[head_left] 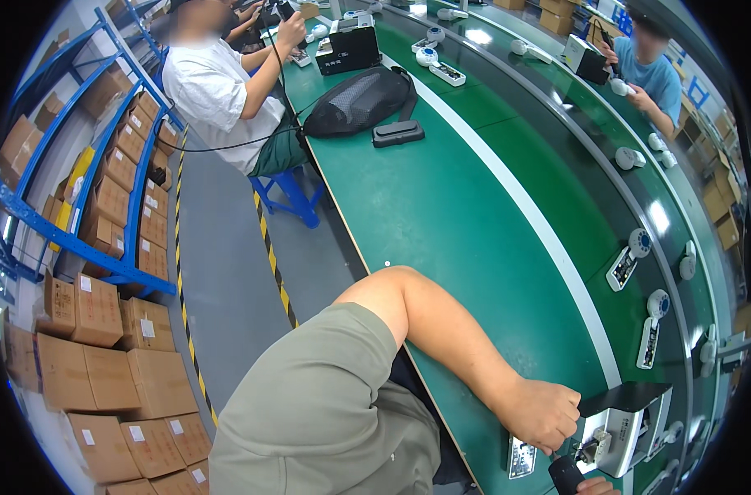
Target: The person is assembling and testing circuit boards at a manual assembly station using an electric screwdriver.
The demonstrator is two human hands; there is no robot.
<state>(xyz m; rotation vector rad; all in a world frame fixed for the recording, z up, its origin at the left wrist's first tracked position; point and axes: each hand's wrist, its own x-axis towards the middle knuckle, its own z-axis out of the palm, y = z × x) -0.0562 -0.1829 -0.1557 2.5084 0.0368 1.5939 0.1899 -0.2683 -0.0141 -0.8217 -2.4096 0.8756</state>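
My left arm, in a grey-green short sleeve, reaches across the bench to the right. My left hand (542, 414) is closed in a fist; whatever its fingers may hold is hidden. Just below it lies a white housing with exposed circuit parts (521, 458), partly covered by the hand. At the lower edge my right hand (596, 487) shows only in part, its fingers wrapped round a black cylindrical tool handle (566, 474). Beside both hands stands a white benchtop device with a raised black cover (627, 429) and a metal mechanism at its front.
White round-headed units (654, 330) lie along the green conveyor. A black mesh bag (360, 101) and a black case (398, 134) rest farther up the bench. One co-worker (218, 82) sits at far left, another (647, 74) across the line. Cartons (103, 371) and blue shelving stand left.
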